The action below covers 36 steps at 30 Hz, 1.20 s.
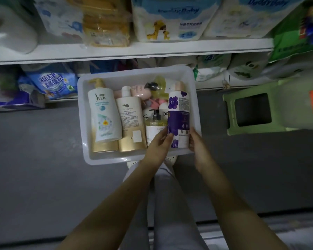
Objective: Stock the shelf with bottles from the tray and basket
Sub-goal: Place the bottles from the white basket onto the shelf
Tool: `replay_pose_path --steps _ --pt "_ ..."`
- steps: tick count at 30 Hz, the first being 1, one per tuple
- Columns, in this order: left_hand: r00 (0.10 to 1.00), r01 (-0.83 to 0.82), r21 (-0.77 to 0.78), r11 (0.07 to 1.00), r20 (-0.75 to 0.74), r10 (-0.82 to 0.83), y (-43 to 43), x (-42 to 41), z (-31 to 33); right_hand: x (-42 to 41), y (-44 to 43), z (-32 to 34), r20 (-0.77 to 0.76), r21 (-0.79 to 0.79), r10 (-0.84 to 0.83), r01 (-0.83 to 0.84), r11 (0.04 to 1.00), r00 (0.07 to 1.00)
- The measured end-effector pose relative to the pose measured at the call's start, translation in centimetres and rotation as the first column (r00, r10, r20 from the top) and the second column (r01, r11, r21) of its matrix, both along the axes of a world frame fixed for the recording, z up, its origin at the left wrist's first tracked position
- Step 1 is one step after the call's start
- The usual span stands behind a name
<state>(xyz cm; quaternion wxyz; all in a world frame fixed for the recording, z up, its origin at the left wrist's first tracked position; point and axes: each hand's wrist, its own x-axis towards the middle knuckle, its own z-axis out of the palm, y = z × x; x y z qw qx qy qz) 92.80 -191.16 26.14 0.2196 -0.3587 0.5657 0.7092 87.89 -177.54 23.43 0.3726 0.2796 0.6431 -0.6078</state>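
Both arms reach down, left hand (160, 143) and right hand (197, 143) clasping the purple-flowered bottle (179, 116) against the white tray's (105, 160) right wall, bare grey floor (34, 150) around.

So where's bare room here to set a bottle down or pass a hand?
Bare grey floor left of the white tray, and a narrower gap between it and the green stool. Inside the tray, only a strip along the near wall. The upper shelf is packed with diaper packs.
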Motion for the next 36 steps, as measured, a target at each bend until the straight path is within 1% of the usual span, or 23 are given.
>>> replay_pose_path --steps 5,9,15,18,21,24,26,29,33,36 --pt "0.999 -0.045 -0.007 0.999 0.022 0.045 -0.3 -0.2 -0.1 -0.1 -0.3 -0.1 0.028 0.005 -0.039 0.039 0.999 0.999" --pt "0.993 -0.086 -0.009 0.996 0.080 0.086 -1.2 -0.5 0.1 -0.2 -0.4 -0.2 0.057 0.035 -0.117 0.116 0.993 0.991" --pt "0.994 -0.076 0.014 0.997 0.084 0.074 -1.5 -1.1 0.5 0.1 -0.9 0.0 0.053 -0.018 -0.118 0.119 0.993 0.992" --pt "0.996 -0.062 -0.004 0.998 0.071 0.062 -1.7 -1.5 0.7 0.4 -1.0 -0.1 0.049 -0.022 -0.185 0.187 0.982 0.981" --pt "0.998 -0.016 -0.021 1.000 0.058 0.018 -2.2 -2.1 0.7 0.6 -0.6 -0.1 0.028 -0.015 -0.249 0.249 0.968 0.968" --pt "0.994 0.048 -0.005 0.999 0.096 -0.048 -2.8 -2.4 0.9 0.7 -0.7 0.1 0.010 -0.070 -0.275 0.275 0.959 0.961" --pt "0.987 0.119 -0.019 0.993 0.113 -0.116 -2.9 -2.6 0.9 0.7 -1.0 0.4 -0.007 -0.077 -0.261 0.260 0.963 0.965" --pt "0.971 0.208 -0.077 0.975 0.135 -0.197 -2.7 -3.0 1.1 0.8 -1.0 0.8 -0.033 -0.037 -0.222 0.221 0.975 0.974" --pt "0.948 0.274 -0.020 0.961 0.172 -0.267 -2.1 -3.6 1.0 1.1 -0.4 0.8 -0.054 -0.014 -0.177 0.177 0.984 0.983" --pt "0.940 0.269 0.008 0.963 0.216 -0.264 -1.8 -3.4 0.7 1.3 -0.3 1.0 -0.068 -0.015 -0.164 0.163 0.986 0.984"
